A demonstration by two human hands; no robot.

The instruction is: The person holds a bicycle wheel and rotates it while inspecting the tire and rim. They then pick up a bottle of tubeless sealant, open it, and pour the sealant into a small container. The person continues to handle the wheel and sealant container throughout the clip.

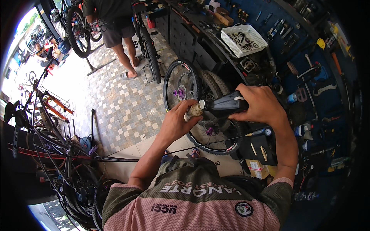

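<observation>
In front of my chest, my left hand (178, 120) is closed round a small clear, yellowish container (195, 110). My right hand (260, 104) grips a black plastic bottle (224, 105) by its base and holds it nearly sideways. The bottle's pale spout (202, 104) points left and meets the mouth of the small container. Whether liquid runs between them is too small to tell. Beyond and below my hands stand bicycle wheels, the nearest with a purple hub (209, 131).
A workbench (192, 29) runs along the right, bearing a white basket (244, 40) of small parts. Tools hang on a blue board (322, 73). Bicycle frames (63, 154) crowd the left. A person (115, 29) stands by bikes ahead on the tiled floor (115, 104).
</observation>
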